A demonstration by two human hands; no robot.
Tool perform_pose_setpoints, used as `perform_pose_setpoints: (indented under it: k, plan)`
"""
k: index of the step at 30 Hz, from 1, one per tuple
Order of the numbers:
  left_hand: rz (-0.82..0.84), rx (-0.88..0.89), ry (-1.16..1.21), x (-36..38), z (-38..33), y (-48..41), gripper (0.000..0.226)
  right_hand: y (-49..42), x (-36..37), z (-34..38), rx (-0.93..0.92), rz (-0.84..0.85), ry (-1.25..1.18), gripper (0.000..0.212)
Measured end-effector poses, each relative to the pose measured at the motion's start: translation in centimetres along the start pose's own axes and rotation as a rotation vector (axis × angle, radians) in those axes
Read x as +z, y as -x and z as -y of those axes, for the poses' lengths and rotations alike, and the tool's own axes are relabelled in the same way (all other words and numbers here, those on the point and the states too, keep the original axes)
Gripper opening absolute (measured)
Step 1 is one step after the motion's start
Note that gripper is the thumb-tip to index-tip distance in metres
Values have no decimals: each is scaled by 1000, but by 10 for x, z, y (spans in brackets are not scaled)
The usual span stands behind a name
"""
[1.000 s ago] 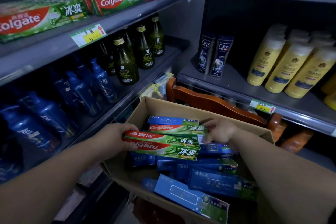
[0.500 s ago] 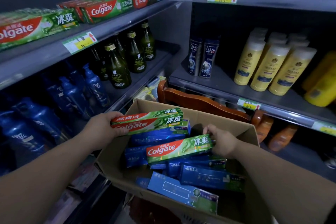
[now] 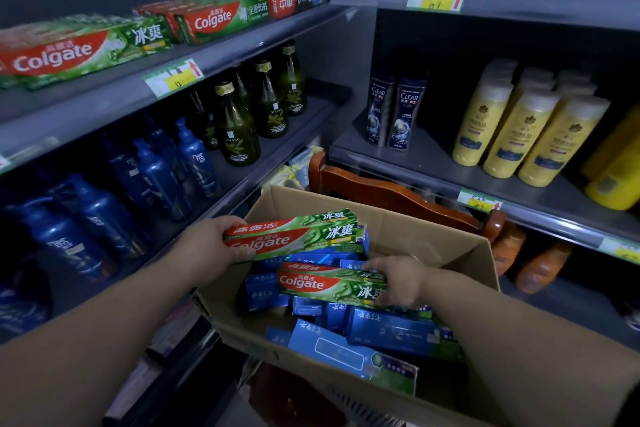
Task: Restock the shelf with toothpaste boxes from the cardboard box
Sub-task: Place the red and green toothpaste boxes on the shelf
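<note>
Though partly under the right hand (image 3: pixel 403 282), one legible Colgate box (image 3: pixel 311 285).

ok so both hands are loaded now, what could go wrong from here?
1. The left hand grips two stacked Colgate boxes by one end only; the top one could slide off on the way up.
2. The right hand grips a third Colgate box near its right end, so it may tilt or twist loose.
3. The green bottles stand just below the toothpaste row; a swinging box might clip them.
</note>
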State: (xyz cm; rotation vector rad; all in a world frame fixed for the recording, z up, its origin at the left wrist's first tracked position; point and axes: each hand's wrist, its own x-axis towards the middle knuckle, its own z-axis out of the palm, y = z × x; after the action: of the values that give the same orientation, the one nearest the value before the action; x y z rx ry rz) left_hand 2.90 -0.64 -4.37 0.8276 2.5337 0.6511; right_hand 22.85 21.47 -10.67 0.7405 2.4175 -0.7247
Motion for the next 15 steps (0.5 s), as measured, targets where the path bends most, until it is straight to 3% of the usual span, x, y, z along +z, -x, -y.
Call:
perform_pose_setpoints:
  k: [6, 15]
  plan:
    - [-61, -5, 49, -21, -4, 13, 46, 11, -16, 9, -87, -98, -24, 49]
    - [-332, 60, 1, -99, -21, 34, 36, 60, -99, 51, -280, -338, -151, 43]
